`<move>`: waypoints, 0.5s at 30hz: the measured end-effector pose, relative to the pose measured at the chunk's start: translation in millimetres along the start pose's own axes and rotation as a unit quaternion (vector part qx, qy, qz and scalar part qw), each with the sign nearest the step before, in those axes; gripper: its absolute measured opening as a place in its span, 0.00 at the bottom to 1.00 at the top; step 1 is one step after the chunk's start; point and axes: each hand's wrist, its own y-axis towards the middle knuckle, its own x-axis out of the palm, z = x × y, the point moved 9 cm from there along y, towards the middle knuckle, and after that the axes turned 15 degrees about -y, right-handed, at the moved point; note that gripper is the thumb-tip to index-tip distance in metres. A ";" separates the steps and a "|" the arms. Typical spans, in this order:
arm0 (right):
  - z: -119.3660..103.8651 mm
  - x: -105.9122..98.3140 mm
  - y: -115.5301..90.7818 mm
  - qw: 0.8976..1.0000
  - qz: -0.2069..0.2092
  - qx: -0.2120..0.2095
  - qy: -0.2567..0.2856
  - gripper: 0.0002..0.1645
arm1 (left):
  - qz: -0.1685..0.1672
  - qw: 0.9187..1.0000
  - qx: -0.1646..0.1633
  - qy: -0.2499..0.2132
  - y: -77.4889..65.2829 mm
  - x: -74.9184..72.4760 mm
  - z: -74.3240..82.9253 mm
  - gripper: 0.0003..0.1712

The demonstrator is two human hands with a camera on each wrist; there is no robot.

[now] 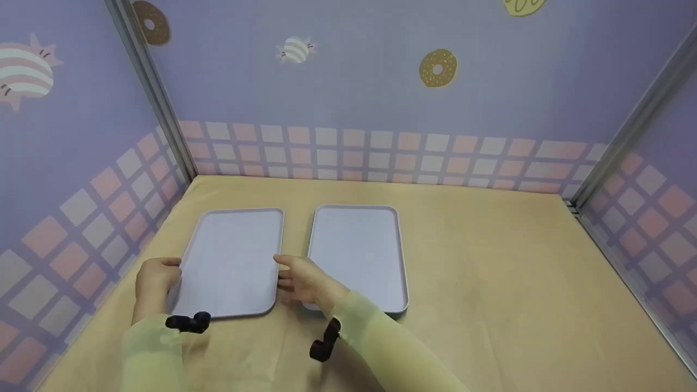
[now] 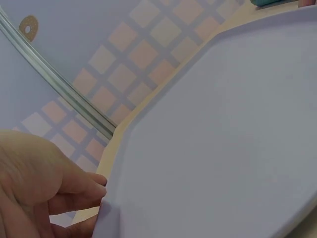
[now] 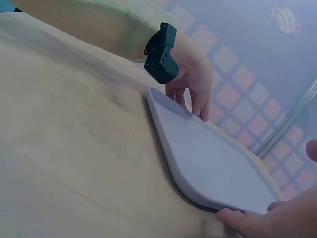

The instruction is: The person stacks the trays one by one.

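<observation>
A pale lavender rectangular tray (image 1: 234, 256) lies on the left of the table between both hands. At its left rim my left hand (image 1: 156, 280) pinches the edge; the left wrist view shows the thumb and fingers (image 2: 99, 191) against the rim. My right hand (image 1: 305, 280) is at the opposite long rim. In the right wrist view its fingers (image 3: 233, 218) touch the tray's edge from outside, with the thumb raised apart. Beside the right hand lies a second lavender tray (image 1: 356, 250), partly behind the wrist, with something dark showing under its near edge.
A yellow cloth covers the table (image 1: 490, 272). Printed purple walls (image 1: 354, 92) close off the back and both sides, with metal posts (image 1: 158, 92) at the corners. Black wrist cameras (image 1: 325, 340) hang from the yellow sleeves. A teal edge (image 2: 265, 2) shows at the left wrist view's top.
</observation>
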 end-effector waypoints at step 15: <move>-25.5 -26.7 -6.1 0.993 0.072 -0.034 -0.083 0.33 | -0.148 0.963 -0.039 -0.221 -7.8 22.7 -2.1 0.33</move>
